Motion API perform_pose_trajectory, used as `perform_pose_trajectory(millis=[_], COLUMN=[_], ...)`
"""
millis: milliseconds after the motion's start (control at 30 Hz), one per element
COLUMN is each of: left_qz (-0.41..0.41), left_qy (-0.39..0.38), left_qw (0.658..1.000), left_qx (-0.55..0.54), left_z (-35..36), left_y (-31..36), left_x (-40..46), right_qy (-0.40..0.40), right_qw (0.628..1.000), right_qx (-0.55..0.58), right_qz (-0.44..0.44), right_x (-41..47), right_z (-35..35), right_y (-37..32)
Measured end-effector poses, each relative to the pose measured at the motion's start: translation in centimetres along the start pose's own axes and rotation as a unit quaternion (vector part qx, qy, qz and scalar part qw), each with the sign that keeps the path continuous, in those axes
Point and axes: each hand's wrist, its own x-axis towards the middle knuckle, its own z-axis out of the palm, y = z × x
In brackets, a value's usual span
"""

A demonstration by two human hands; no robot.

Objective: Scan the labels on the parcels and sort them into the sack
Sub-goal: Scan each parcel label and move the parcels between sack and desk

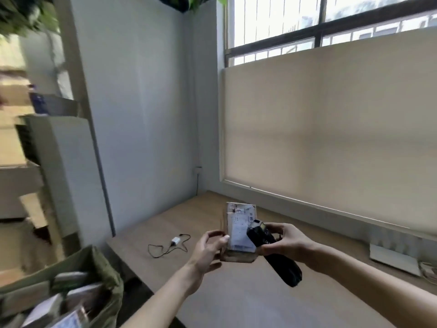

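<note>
Both hands are raised above the wooden worktop [236, 301], near its far left corner. The left hand [208, 250] holds a small cardboard parcel [240, 229] upright by its left edge, thumb pressed against the front face and fingers curled behind. The parcel's white printed label [241, 233] faces the camera; the print is too blurred to read. The right hand [287, 242] is closed around a black handheld scanner [272, 252], whose head lies across the right side of the label, touching or just in front of it; contact cannot be confirmed. The scanner's handle points down and to the right.

At lower left, beside the worktop, stands an olive-green sack [99, 268], mouth open, with several parcels [68, 294] visible inside. On the worktop, left of the hands, lies a small white adapter with a thin black cable [170, 245]. A flat white device [395, 258] sits at the far right edge, below the window blind [331, 129].
</note>
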Motion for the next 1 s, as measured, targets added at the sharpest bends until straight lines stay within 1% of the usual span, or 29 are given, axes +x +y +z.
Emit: perform_pose_trajectory(millis=[133, 267, 367, 467, 567, 667, 767, 900, 1000], left_qz=[0.0, -0.024, -0.048, -0.084, -0.11, -0.125, -0.141, -0.185, -0.224], left_qy=[0.072, 0.185, 0.255, 0.287, 0.34, 0.373, 0.382, 0.392, 0.396], left_qw=[0.997, 0.982, 0.965, 0.954, 0.934, 0.919, 0.913, 0.901, 0.889], left_qx=[0.012, 0.018, 0.022, 0.013, -0.014, -0.014, -0.03, -0.028, -0.056], left_z=[-12.9, -23.9, -31.0, -37.3, -42.4, -47.7, -51.7, -56.6, -59.9], left_y=[-2.3, -5.7, -8.4, -11.3, -13.1, -15.9, -17.1, -19.4, -21.3], left_x=[-2.0, -5.1, -6.9, -8.1, -8.6, -7.2, -4.7, 0.1, 4.1], right_qy=[-0.07, -0.15, -0.214, -0.281, -0.326, -0.354, -0.37, -0.386, -0.408], right_qw=[0.997, 0.987, 0.974, 0.957, 0.942, 0.931, 0.925, 0.919, 0.908], right_qx=[0.009, -0.015, -0.031, -0.023, -0.03, -0.041, -0.052, -0.07, -0.095], right_qz=[-0.032, -0.055, -0.072, -0.073, -0.078, -0.076, -0.068, -0.043, -0.022], right_x=[6.5, 11.9, 15.0, 17.6, 20.9, 25.3, 30.6, 38.0, 43.0], right_z=[11.2, 23.0, 31.5, 38.4, 44.2, 49.6, 54.6, 60.7, 64.0], right_y=[-3.6, -6.3, -8.0, -9.7, -10.5, -10.4, -9.8, -8.2, -7.0])
